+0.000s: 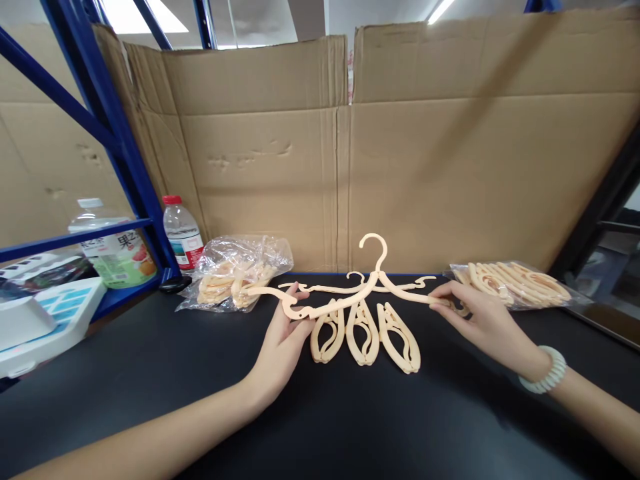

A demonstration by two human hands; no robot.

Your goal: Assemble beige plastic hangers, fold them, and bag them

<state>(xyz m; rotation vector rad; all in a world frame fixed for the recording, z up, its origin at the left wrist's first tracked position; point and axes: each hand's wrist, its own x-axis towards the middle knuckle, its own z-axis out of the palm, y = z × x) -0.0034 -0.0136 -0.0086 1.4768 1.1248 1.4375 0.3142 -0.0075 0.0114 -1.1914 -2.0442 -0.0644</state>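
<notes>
A cream plastic folding hanger (pixel 345 303) is held up with its arms spread and its hook at the top. My left hand (pixel 283 333) grips its left arm near the notched end, thumb in front. Pinched in my right hand (pixel 473 317) is the end of the right arm; fingers partly hide that tip. Behind it, another unfolded hanger (pixel 330 289) lies on the black table (pixel 350 427). Below the held hanger lie three folded hangers: a left one (pixel 320 351), a middle one (pixel 364 357) and a right one (pixel 409 360).
At the back left sits a clear bag of hangers (pixel 235 277), beside a red-capped water bottle (pixel 181 230). Another bag of hangers (pixel 520 283) lies at the back right. Cardboard (pixel 260 167) walls the rear. A blue rack (pixel 107 140) with a large bottle (pixel 117 257) stands left.
</notes>
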